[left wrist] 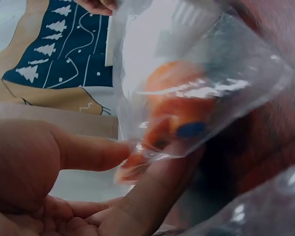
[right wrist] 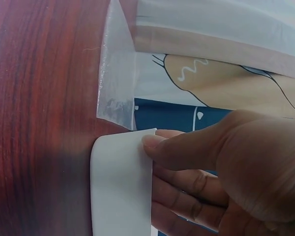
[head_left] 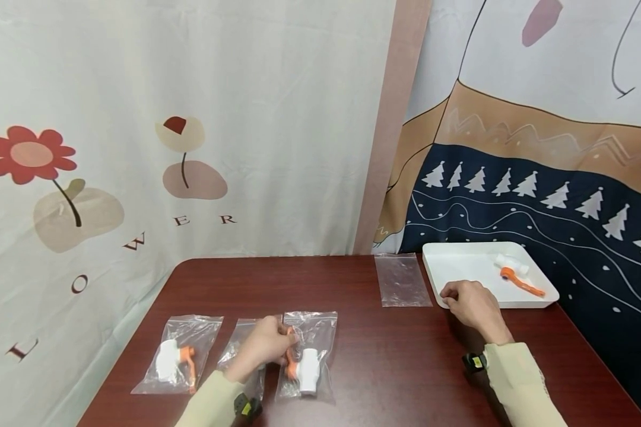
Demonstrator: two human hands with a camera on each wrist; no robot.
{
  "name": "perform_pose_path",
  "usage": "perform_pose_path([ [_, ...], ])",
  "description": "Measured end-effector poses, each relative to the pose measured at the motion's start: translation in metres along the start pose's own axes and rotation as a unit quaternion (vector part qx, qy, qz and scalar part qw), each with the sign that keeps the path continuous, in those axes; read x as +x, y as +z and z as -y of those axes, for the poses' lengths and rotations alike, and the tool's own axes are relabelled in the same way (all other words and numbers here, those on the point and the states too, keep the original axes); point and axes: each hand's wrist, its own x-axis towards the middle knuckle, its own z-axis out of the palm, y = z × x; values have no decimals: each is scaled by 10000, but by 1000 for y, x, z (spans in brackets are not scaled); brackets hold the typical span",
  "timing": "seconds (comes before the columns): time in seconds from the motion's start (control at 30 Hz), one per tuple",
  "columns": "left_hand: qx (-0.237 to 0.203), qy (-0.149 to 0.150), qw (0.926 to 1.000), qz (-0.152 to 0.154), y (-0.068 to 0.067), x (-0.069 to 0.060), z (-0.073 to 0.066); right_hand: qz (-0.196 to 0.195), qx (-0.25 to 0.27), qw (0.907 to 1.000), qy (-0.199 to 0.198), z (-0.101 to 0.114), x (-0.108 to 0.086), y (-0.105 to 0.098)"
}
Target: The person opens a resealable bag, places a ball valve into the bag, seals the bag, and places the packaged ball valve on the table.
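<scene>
My left hand [head_left: 264,346] pinches a clear zip bag [head_left: 324,332] between thumb and finger, over the orange handle inside. In this bag lies a white plastic ball valve [head_left: 309,372]; the left wrist view shows its orange handle [left wrist: 179,91] and a blue spot through the film. Another clear bag [head_left: 240,339] lies partly under my left hand, its contents hidden. At the right, my right hand [head_left: 472,305] grips the near left corner of a white tray [head_left: 459,261], thumb on the rim [right wrist: 123,172]. Inside the tray rest a white pipe-like piece [head_left: 511,264] and an orange handle [head_left: 523,283].
A third zip bag [head_left: 208,329] at the left holds another white valve [head_left: 167,360] with an orange handle. A flat zip bag [head_left: 402,280] lies left of the tray on the brown table [head_left: 384,362]. Printed curtains [head_left: 278,130] hang behind the table.
</scene>
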Motion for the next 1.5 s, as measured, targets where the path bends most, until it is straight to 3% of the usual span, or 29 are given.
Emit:
perform_pose_path([
  [0.33,856,315,9952,-341,-4,-8,-10,98,106,9999,90,1,1,-1],
  [0.43,1385,529,9869,-630,-6,-10,-15,121,95,9998,125,0,1,-1],
  [0.57,2029,835,9698,-1068,-8,-10,-26,95,84,9998,130,-1,0,-2],
  [0.67,2187,961,9633,-1222,-5,-9,-37,45,72,9999,109,-1,0,-3],
  [0.83,2042,1168,9641,-1233,4,-5,-54,20,84,9999,97,-1,0,-2],
  [1.0,1587,1531,9714,-879,14,3,-72,-30,54,9999,116,0,-1,2],
  [1.1,1391,1883,9704,-592,21,10,-81,-69,40,9999,98,1,-2,4],
  [1.33,1764,2762,9447,-100,47,30,-102,-147,-10,9999,-24,0,-3,4],
  [1.5,2253,3061,9240,426,70,44,-114,-173,-58,9998,-25,-1,-3,4],
])
